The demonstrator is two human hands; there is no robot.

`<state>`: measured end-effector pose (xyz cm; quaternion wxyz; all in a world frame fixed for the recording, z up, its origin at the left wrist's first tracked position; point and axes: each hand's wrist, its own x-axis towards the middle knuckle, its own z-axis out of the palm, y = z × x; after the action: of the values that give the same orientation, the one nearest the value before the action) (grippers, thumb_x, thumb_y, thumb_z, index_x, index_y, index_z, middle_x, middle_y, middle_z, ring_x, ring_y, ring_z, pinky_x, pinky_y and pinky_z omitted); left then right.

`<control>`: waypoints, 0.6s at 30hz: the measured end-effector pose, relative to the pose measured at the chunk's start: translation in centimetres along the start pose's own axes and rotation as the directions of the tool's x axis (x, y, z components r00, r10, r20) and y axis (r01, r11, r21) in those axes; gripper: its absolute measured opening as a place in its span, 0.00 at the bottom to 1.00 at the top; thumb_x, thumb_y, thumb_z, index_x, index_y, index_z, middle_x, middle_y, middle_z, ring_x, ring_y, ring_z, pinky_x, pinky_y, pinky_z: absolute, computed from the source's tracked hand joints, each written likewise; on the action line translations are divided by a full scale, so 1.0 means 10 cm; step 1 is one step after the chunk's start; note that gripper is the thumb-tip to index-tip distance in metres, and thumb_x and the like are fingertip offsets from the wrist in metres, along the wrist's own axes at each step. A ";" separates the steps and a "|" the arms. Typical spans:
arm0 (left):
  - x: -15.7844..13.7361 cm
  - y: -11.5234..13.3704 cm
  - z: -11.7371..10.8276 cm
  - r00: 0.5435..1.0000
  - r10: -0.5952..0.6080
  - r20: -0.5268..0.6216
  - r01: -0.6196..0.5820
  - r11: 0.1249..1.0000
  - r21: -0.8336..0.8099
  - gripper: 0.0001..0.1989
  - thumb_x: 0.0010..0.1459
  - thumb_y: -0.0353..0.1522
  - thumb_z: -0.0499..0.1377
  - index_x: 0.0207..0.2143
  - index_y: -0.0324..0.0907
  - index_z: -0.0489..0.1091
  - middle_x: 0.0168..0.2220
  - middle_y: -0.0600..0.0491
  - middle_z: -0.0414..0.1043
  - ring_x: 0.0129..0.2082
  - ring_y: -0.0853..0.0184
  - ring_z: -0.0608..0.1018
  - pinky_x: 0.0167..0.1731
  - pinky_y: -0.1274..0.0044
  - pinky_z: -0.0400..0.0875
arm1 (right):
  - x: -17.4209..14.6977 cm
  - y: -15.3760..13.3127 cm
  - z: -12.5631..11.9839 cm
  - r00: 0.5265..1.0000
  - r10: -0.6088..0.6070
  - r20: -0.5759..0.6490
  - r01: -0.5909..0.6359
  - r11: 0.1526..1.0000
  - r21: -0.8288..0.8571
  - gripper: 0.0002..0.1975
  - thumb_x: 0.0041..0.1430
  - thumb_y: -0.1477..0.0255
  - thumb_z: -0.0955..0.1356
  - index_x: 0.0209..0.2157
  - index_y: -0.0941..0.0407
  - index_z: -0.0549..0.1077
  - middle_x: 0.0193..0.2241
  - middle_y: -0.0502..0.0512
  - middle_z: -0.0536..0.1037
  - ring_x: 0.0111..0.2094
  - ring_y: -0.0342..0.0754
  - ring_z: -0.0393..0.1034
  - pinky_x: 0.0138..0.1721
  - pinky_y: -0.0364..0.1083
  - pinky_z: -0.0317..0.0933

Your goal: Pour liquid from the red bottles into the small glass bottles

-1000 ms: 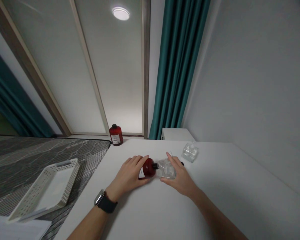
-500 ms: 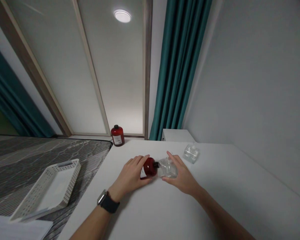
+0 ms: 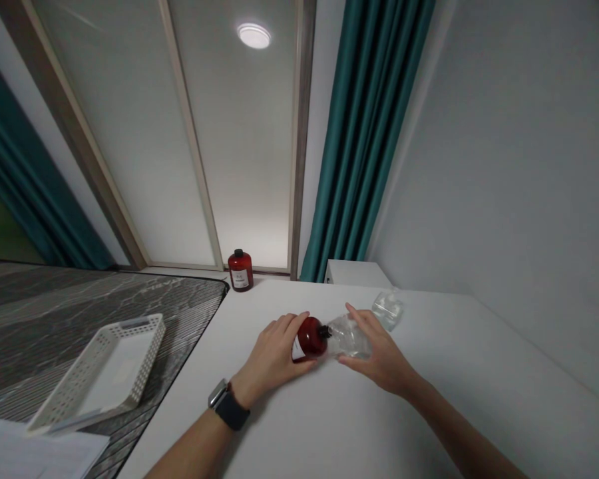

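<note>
My left hand (image 3: pixel 279 349) is wrapped round a dark red bottle (image 3: pixel 312 336) with a white label, tipped on its side above the white table. Its black top (image 3: pixel 324 331) points right and meets the edge of a clear, crinkled plastic bag (image 3: pixel 348 336). My right hand (image 3: pixel 379 356) grips this bag from the right, thumb below and fingers above. Whether the bottle's top is inside the bag's mouth I cannot tell. Just beyond my right fingers lies a second clear, shiny item (image 3: pixel 388 309), its kind unclear.
Another red bottle (image 3: pixel 240 271) with a black cap stands upright at the table's far left corner. On the grey patterned surface to the left are a white perforated basket (image 3: pixel 150 359) and white papers (image 3: pixel 40 452). A white cabinet (image 3: pixel 357 271) stands behind the table (image 3: pixel 289 432).
Both hands have moved slightly right together with the red bottle and the clear bag, closer to the other clear item. The view has shifted a little. Both grips stay the same.
</note>
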<state>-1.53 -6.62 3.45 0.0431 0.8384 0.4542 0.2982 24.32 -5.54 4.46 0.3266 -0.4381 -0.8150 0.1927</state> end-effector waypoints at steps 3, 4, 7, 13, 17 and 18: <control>0.00 0.01 0.03 1.000 0.004 -0.019 -0.004 1.000 -0.016 0.40 0.51 0.40 0.69 0.63 0.44 0.55 0.55 0.43 0.71 0.50 0.50 0.76 0.48 0.60 0.74 | 0.00 -0.01 -0.05 1.000 -0.019 0.018 0.020 0.999 -0.044 0.47 0.54 0.68 0.74 0.70 0.48 0.49 0.56 0.61 0.66 0.57 0.59 0.66 0.61 0.61 0.61; 0.00 0.01 0.04 1.000 0.004 -0.024 -0.004 1.000 -0.023 0.40 0.52 0.40 0.69 0.63 0.45 0.55 0.54 0.43 0.71 0.50 0.50 0.76 0.47 0.60 0.74 | 0.00 -0.01 -0.07 0.999 -0.024 0.026 0.025 0.998 -0.060 0.48 0.54 0.68 0.74 0.70 0.48 0.48 0.56 0.62 0.66 0.57 0.60 0.66 0.61 0.62 0.61; -0.01 0.03 0.05 0.999 0.006 -0.037 -0.008 0.999 -0.048 0.40 0.53 0.41 0.69 0.63 0.45 0.55 0.53 0.44 0.71 0.49 0.52 0.76 0.47 0.61 0.74 | 0.01 -0.03 -0.12 0.998 -0.038 0.052 0.043 0.994 -0.098 0.48 0.54 0.68 0.74 0.70 0.49 0.47 0.57 0.63 0.65 0.58 0.60 0.65 0.61 0.63 0.60; -0.02 0.04 0.06 0.999 0.009 -0.045 -0.012 0.998 -0.064 0.40 0.53 0.41 0.69 0.63 0.46 0.54 0.52 0.45 0.71 0.49 0.52 0.76 0.47 0.62 0.74 | 0.04 -0.06 -0.19 0.994 -0.057 0.095 0.068 0.991 -0.114 0.48 0.55 0.69 0.74 0.70 0.50 0.46 0.56 0.63 0.66 0.58 0.59 0.65 0.61 0.62 0.60; -0.02 0.03 0.08 0.998 0.006 -0.069 -0.012 0.996 -0.086 0.41 0.53 0.41 0.69 0.63 0.46 0.54 0.52 0.45 0.71 0.48 0.52 0.76 0.47 0.62 0.74 | 0.07 -0.09 -0.24 0.991 -0.054 0.126 0.069 0.990 -0.122 0.49 0.54 0.69 0.74 0.70 0.49 0.46 0.57 0.62 0.65 0.59 0.59 0.64 0.62 0.62 0.59; -0.02 0.03 0.09 0.997 0.005 -0.076 -0.012 0.995 -0.094 0.41 0.52 0.41 0.69 0.63 0.46 0.54 0.52 0.45 0.71 0.48 0.52 0.76 0.47 0.62 0.74 | 0.08 -0.10 -0.25 0.990 -0.048 0.135 0.065 0.990 -0.124 0.49 0.54 0.69 0.74 0.70 0.49 0.46 0.57 0.62 0.65 0.59 0.59 0.64 0.62 0.62 0.59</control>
<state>-0.92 -6.83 2.76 0.0644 0.8256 0.4372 0.3510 25.14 -5.34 7.17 0.2485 -0.4210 -0.8577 0.1592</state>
